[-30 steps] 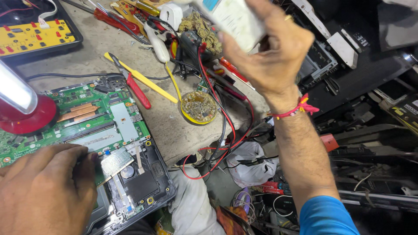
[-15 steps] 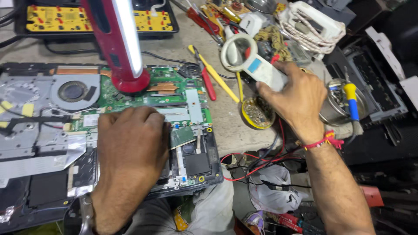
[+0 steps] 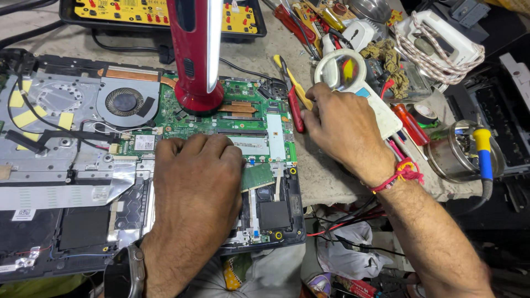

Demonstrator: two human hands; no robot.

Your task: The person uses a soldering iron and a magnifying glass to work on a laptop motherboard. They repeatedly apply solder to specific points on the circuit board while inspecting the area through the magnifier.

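Near the front edge of the cluttered grey workbench (image 3: 331,182), my left hand (image 3: 196,182) lies palm down with fingers pressed together on the opened laptop with its green circuit board exposed (image 3: 243,118), covering the middle of the board beside a small loose green memory card (image 3: 258,176) that peeks out just right of the knuckles. My right hand (image 3: 345,124) closes around the white handle of a round white magnifying glass (image 3: 342,72), whose long axis runs from the lens at the far side back toward my wrist, lens tilted away from the laptop. That hand is nearer the lens; the board lies to its left, close by. A red upright lamp (image 3: 196,55) stands on the board's far edge. A red-handled screwdriver (image 3: 295,107) lies between hand and board. Tools crowd the right side.
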